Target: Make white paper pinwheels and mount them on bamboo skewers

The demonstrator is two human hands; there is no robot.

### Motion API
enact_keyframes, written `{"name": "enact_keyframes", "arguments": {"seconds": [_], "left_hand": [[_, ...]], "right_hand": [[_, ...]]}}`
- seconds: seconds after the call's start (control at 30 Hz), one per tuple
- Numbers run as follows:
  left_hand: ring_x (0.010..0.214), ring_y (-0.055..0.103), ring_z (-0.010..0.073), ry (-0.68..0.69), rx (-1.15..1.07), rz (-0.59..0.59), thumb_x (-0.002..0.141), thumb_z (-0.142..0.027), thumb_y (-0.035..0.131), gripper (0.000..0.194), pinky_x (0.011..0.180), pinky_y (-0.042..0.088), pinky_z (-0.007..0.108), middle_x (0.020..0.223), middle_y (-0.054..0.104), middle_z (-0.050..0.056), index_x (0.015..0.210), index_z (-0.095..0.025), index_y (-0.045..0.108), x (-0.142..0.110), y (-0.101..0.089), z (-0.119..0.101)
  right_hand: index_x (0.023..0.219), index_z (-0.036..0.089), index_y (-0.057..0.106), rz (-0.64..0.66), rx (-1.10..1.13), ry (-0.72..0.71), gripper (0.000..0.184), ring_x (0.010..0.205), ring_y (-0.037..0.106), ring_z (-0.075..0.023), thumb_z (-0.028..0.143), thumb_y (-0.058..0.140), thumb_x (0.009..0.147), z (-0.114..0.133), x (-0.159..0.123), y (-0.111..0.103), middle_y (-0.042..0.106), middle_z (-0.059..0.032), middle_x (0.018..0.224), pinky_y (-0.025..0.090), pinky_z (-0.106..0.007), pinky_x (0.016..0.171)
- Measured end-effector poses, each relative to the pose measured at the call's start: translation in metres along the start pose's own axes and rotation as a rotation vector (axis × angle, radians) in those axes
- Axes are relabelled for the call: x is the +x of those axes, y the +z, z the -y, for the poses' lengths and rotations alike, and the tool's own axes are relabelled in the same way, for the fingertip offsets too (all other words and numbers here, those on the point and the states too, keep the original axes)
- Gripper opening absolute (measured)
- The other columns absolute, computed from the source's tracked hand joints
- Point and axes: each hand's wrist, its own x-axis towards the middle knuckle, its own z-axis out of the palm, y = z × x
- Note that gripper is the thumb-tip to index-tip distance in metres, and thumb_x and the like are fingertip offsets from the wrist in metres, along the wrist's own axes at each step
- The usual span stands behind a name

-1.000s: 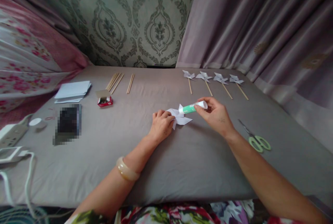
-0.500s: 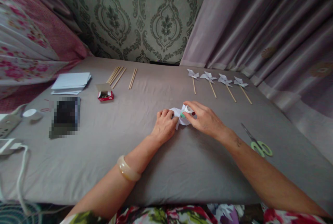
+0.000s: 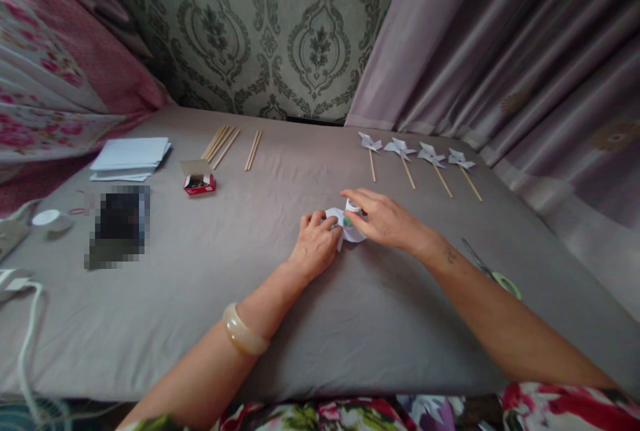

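Observation:
A folded white paper pinwheel (image 3: 354, 235) without a stick lies on the cloth in front of me. My left hand (image 3: 317, 241) presses and grips its left side with curled fingers. In my right hand (image 3: 384, 217), between thumb and fingers, is a short white tube with green on it, seemingly a glue stick (image 3: 353, 206). It is tilted over the middle of the pinwheel; the end against the paper is hidden by my thumb.
Pinwheels on sticks (image 3: 399, 149) lie at back right, scissors (image 3: 493, 271) nearer. At left are wooden sticks (image 3: 253, 151), a red box (image 3: 199, 184) of small dark pieces, white paper sheets (image 3: 130, 154), a blurred dark object (image 3: 120, 224), a white round item (image 3: 51, 220) and a power strip (image 3: 13, 231).
My right hand has shifted slightly left and turned, tipping the white tube more upright over the pinwheel. My left hand stays on the paper. The view has moved a little.

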Motion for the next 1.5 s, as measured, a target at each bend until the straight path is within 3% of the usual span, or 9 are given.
{"name": "enact_keyframes", "arguments": {"seconds": [0.17,0.7,0.77,0.87,0.97,1.13,1.3,1.4,1.5], "left_hand": [[0.108,0.044,0.0285,0.013,0.001,-0.014,0.09,-0.018,0.046,0.021,0.09,0.03,0.046,0.107,0.065,0.007,0.098,-0.021,0.065,0.001,0.0,0.001],[0.109,0.044,0.0288,0.028,0.025,-0.046,0.088,-0.016,0.046,0.022,0.091,0.029,0.047,0.107,0.064,0.007,0.094,-0.023,0.066,0.0,0.003,0.002],[0.109,0.044,0.0292,0.026,0.017,-0.042,0.089,-0.016,0.045,0.022,0.09,0.029,0.047,0.107,0.064,0.007,0.094,-0.022,0.066,0.0,0.003,0.002],[0.109,0.044,0.0295,0.022,-0.003,-0.03,0.088,-0.017,0.046,0.022,0.09,0.029,0.048,0.111,0.064,0.007,0.095,-0.022,0.066,0.0,0.001,0.002],[0.109,0.044,0.0287,0.02,-0.015,-0.024,0.088,-0.016,0.047,0.022,0.09,0.029,0.047,0.112,0.064,0.007,0.097,-0.023,0.066,0.001,-0.001,0.002],[0.109,0.046,0.0283,0.004,-0.05,-0.044,0.089,-0.016,0.045,0.026,0.09,0.029,0.047,0.109,0.067,0.007,0.101,-0.023,0.066,0.001,-0.001,0.004],[0.112,0.048,0.0275,-0.061,-0.222,-0.134,0.09,-0.022,0.049,0.024,0.094,0.028,0.047,0.114,0.067,0.006,0.106,-0.025,0.066,0.004,-0.006,0.004],[0.107,0.053,0.0242,-0.2,-0.551,-0.245,0.086,-0.032,0.058,0.024,0.094,0.033,0.042,0.111,0.068,0.007,0.107,-0.023,0.066,0.006,-0.014,0.002],[0.098,0.058,0.0208,-0.326,-0.921,-0.329,0.08,-0.041,0.065,0.033,0.086,0.04,0.035,0.103,0.068,0.006,0.107,-0.021,0.065,0.006,-0.02,-0.001]], "right_hand": [[0.126,0.012,0.053,0.013,0.005,-0.04,0.038,0.104,0.06,-0.0264,0.023,0.047,0.09,-0.002,0.006,-0.001,0.063,-0.0155,0.115,0.045,-0.038,0.092],[0.119,0.014,0.058,0.122,-0.038,-0.035,0.033,0.099,0.06,-0.0243,0.02,0.048,0.088,0.005,0.016,-0.013,0.066,-0.0135,0.107,0.045,-0.035,0.086],[0.119,0.014,0.059,0.078,-0.028,-0.013,0.034,0.095,0.061,-0.0237,0.02,0.049,0.087,0.004,0.015,-0.02,0.066,-0.0133,0.108,0.045,-0.035,0.084],[0.114,0.017,0.061,-0.11,0.058,0.113,0.032,0.076,0.061,-0.0187,0.023,0.054,0.084,0.002,0.007,-0.031,0.068,-0.0078,0.095,0.047,-0.033,0.074],[0.103,0.02,0.064,-0.33,0.287,0.327,0.023,0.056,0.053,-0.013,0.028,0.059,0.081,-0.002,-0.004,-0.036,0.062,0.0004,0.07,0.043,-0.028,0.057],[0.085,0.02,0.063,-0.562,1.094,0.564,0.024,0.055,0.054,-0.0097,0.036,0.073,0.069,-0.01,-0.02,-0.021,0.061,0.0024,0.071,0.046,-0.023,0.049],[0.077,0.019,0.063,-0.625,1.624,0.768,0.02,0.057,0.061,-0.0085,0.028,0.078,0.066,-0.007,-0.025,0.001,0.064,0.0018,0.07,0.055,-0.019,0.052],[0.073,0.019,0.062,-0.602,1.81,0.818,0.017,0.057,0.062,-0.009,0.026,0.077,0.071,0.003,-0.023,0.014,0.067,0.0001,0.07,0.058,-0.018,0.054],[0.075,0.018,0.063,-0.488,1.955,0.812,0.016,0.058,0.064,-0.0084,0.026,0.076,0.073,0.022,-0.019,0.028,0.069,-0.0011,0.072,0.057,-0.015,0.054]]}}
